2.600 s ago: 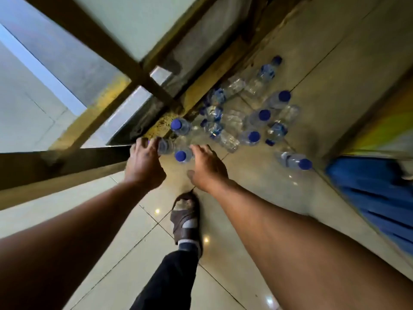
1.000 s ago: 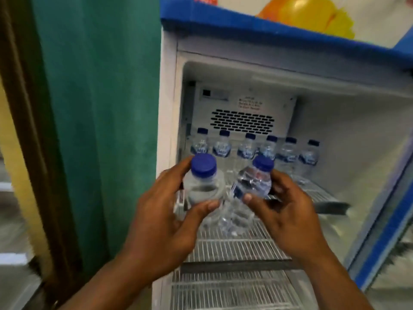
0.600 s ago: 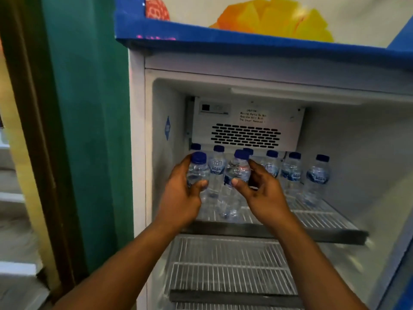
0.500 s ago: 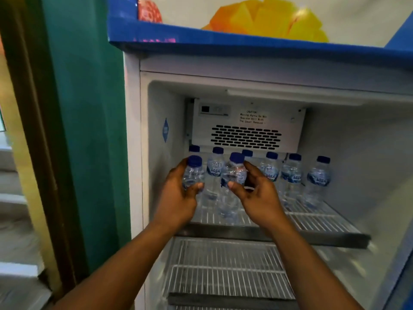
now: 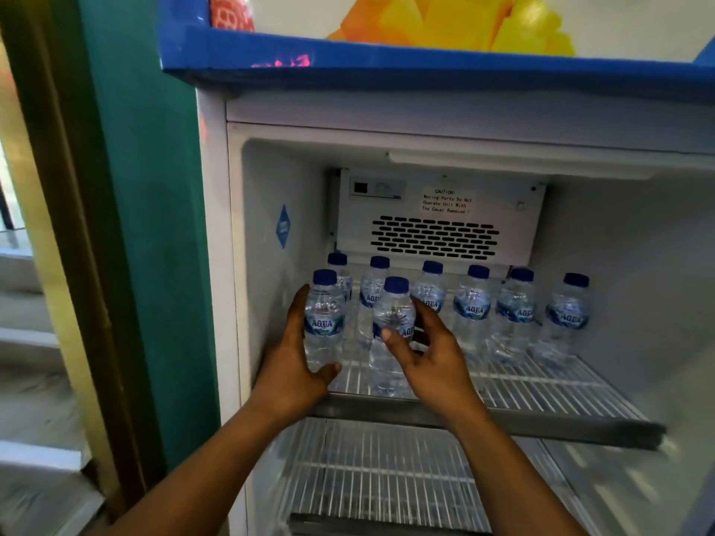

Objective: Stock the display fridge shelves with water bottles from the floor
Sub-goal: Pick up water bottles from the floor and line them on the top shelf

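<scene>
- Left grip grasps a clear, ribbed plastic bottle, upright, blue cap up.
- Right grip grasps a second bottle, also upright, over the wire shelf.

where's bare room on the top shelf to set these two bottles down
Top shelf: bare wire in front of the back row, from the right hand across to the right wall. Lower shelf shows bare too. Crowded: the rear, with six bottles, and the left front corner, with the left hand and held bottles.
</scene>
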{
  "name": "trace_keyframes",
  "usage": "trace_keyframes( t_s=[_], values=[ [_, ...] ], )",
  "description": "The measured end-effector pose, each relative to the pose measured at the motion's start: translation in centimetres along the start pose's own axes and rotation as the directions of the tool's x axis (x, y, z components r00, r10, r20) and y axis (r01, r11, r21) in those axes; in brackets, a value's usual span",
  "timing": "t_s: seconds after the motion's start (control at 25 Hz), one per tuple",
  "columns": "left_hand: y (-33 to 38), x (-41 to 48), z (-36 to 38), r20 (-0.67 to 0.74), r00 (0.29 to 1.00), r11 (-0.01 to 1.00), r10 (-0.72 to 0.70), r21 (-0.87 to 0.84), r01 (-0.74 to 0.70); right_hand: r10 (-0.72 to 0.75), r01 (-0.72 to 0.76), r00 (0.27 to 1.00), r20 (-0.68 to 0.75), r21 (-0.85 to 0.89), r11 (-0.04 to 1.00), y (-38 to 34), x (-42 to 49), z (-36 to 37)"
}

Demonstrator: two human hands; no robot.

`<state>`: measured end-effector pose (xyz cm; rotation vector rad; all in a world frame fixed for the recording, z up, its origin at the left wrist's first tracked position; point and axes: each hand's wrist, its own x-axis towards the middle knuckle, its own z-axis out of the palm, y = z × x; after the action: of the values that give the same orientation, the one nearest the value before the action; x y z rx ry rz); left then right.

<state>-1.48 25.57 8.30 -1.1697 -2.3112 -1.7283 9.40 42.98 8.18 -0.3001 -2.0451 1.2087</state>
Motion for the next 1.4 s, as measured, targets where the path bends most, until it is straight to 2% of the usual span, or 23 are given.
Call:
trace_keyframes(
  t_s=[0.16, 0.32, 0.64, 0.96, 1.12, 1.2, 1.28, 1.32, 1.4],
  values=[
    [-0.1, -0.6, 0.2, -0.016, 0.999, 0.999, -0.041, -0.012, 0.041, 0.023, -0.011, 0.993, 0.117, -0.096, 0.995, 0.6, -0.3, -0.7],
    [-0.4, -1.1, 0.3, -0.018, 0.999, 0.999, -0.03, 0.038, 0.03, -0.048, 0.048, 0.999, 0.008, -0.225, 0.973, 0.4, -0.5, 0.2],
    [-0.5, -1.2, 0.1, 0.002, 0.998, 0.998, -0.062, 0.034, 0.061, -0.179, 0.157, 0.983, -0.033, -0.348, 0.924, -0.4, -1.3, 0.9],
    [-0.8, -1.4, 0.1, 0.023, 0.999, 0.998, -0.037, 0.058, 0.036, -0.13, 0.066, 0.987, -0.094, -0.5, 0.864, -0.6, -1.2, 1.5],
    [0.1, -2.8, -0.2, -0.006, 0.998, 0.986, 0.069, 0.151, -0.068, -0.061, -0.001, 0.992, -0.108, -0.497, 0.868, -1.1, -2.4, 1.8],
    [0.0, -4.4, -0.5, -0.008, 0.989, 0.974, 0.149, 0.172, -0.146, -0.169, 0.049, 0.966, -0.194, -0.508, 0.86, -1.4, -4.0, 2.1],
    [-1.1, -7.1, -1.0, -0.003, 0.984, 0.96, 0.178, 0.221, -0.172, -0.322, 0.17, 0.908, -0.267, -0.467, 0.868, -2.1, -6.1, 3.0],
    [-2.2, -8.8, -1.4, -0.006, 0.981, 0.943, 0.196, 0.274, -0.187, -0.363, 0.237, 0.897, -0.252, -0.418, 0.877, -2.4, -7.3, 3.9],
    [-5.3, -11.9, -2.5, 0.033, 0.972, 0.891, 0.234, 0.394, -0.228, -0.399, 0.332, 0.909, -0.122, -0.366, 0.869, -2.7, -9.7, 6.2]
  ],
)
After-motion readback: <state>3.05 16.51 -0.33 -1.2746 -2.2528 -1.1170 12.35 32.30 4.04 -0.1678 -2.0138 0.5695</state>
